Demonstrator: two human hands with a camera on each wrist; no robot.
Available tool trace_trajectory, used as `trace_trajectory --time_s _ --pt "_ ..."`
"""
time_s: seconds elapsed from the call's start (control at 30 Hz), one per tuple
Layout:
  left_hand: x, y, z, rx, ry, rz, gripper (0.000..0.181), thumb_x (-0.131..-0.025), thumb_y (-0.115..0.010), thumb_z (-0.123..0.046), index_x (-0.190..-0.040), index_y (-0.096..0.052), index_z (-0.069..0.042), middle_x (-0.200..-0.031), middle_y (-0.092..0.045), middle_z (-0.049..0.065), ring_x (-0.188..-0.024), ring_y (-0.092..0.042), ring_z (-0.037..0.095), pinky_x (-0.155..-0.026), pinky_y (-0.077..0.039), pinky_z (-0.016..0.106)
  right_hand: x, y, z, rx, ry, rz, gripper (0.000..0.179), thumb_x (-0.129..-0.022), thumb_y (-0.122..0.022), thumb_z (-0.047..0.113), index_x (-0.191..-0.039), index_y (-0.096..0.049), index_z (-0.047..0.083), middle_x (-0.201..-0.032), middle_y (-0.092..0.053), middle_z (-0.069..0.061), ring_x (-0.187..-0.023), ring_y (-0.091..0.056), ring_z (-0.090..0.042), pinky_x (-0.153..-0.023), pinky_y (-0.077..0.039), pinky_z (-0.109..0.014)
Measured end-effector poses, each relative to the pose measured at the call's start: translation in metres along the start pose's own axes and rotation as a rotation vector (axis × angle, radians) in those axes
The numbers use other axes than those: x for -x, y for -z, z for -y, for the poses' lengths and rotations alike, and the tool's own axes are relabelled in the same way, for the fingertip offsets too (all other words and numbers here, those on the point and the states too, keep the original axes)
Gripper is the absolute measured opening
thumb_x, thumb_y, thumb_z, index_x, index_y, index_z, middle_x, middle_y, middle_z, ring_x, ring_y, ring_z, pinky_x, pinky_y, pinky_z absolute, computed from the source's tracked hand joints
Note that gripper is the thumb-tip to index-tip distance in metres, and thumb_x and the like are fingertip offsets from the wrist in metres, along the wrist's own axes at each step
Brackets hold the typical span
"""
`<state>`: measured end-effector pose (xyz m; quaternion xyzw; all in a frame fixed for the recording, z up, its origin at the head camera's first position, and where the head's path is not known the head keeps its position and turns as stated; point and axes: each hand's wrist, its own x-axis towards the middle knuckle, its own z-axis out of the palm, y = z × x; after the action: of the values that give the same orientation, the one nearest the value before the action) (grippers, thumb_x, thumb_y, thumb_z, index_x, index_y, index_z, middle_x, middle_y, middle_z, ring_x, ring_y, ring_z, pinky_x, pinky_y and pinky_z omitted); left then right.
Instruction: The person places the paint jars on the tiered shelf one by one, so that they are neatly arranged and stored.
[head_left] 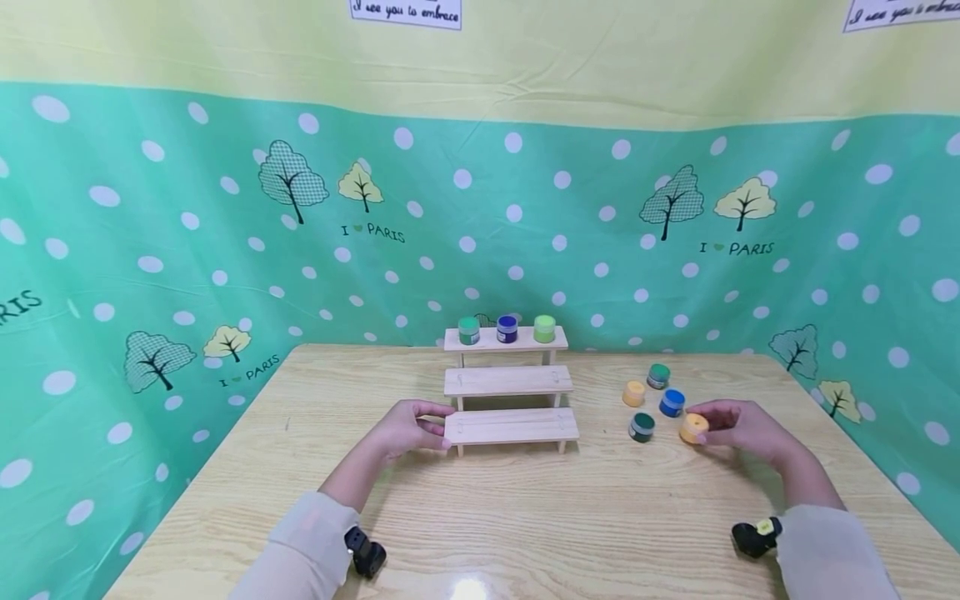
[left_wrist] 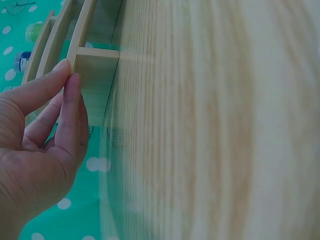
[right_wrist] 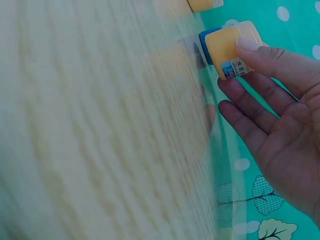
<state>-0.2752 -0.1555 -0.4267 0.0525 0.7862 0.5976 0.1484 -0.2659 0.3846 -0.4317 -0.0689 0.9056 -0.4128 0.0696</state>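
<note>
A three-tier wooden display stand (head_left: 512,427) stands at the middle of the table. My left hand (head_left: 408,429) pinches the left end of its lowest shelf; the left wrist view shows thumb and forefinger meeting at the shelf's end. On the right, my right hand (head_left: 748,432) grips an orange paint jar (head_left: 692,429), thumb on one side and fingers on the other. A printed label shows on this jar in the right wrist view. Close by are a blue jar (head_left: 672,403), a dark green jar (head_left: 641,427), a lighter orange jar (head_left: 633,393) and a green jar (head_left: 658,376).
Along the top shelf stand a green jar (head_left: 468,331), a dark blue jar (head_left: 507,329) and a light green jar (head_left: 544,328). The wooden table (head_left: 510,517) ends at a green dotted curtain (head_left: 517,242) behind and at both sides.
</note>
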Motion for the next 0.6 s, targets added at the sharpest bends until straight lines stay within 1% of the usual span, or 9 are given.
trace_trajectory --time_s 0.23,0.4,0.6 --pt "0.0 0.0 0.001 -0.001 0.005 -0.003 0.058 -0.069 -0.08 0.013 -0.124 -0.064 0.002 -0.101 -0.068 0.013 -0.084 -0.065 0.019 -0.072 -0.059 0.033 0.004 0.0 0.01 0.009 0.031 -0.016 0.055 -0.082 -0.079 0.025 -0.128 -0.061 0.001 -0.12 -0.063 -0.017 -0.105 -0.058 -0.026 -0.083 -0.051 -0.032" --pt "0.0 0.0 0.001 0.01 0.0 0.004 0.058 -0.07 -0.079 0.014 -0.124 -0.063 0.003 -0.1 -0.068 0.013 -0.084 -0.065 0.019 -0.072 -0.059 0.033 0.006 0.0 0.021 -0.009 0.054 -0.023 0.053 -0.084 -0.078 0.027 -0.128 -0.062 0.002 -0.122 -0.063 -0.017 -0.108 -0.058 -0.027 -0.082 -0.052 -0.029" --pt "-0.001 0.001 0.001 0.011 0.002 0.009 0.058 -0.07 -0.079 0.014 -0.125 -0.063 0.003 -0.1 -0.068 0.013 -0.084 -0.065 0.019 -0.073 -0.059 0.033 0.008 -0.002 0.032 -0.016 0.078 -0.034 0.049 -0.085 -0.077 0.024 -0.127 -0.063 0.003 -0.123 -0.063 -0.017 -0.108 -0.058 -0.028 -0.08 -0.053 -0.027"
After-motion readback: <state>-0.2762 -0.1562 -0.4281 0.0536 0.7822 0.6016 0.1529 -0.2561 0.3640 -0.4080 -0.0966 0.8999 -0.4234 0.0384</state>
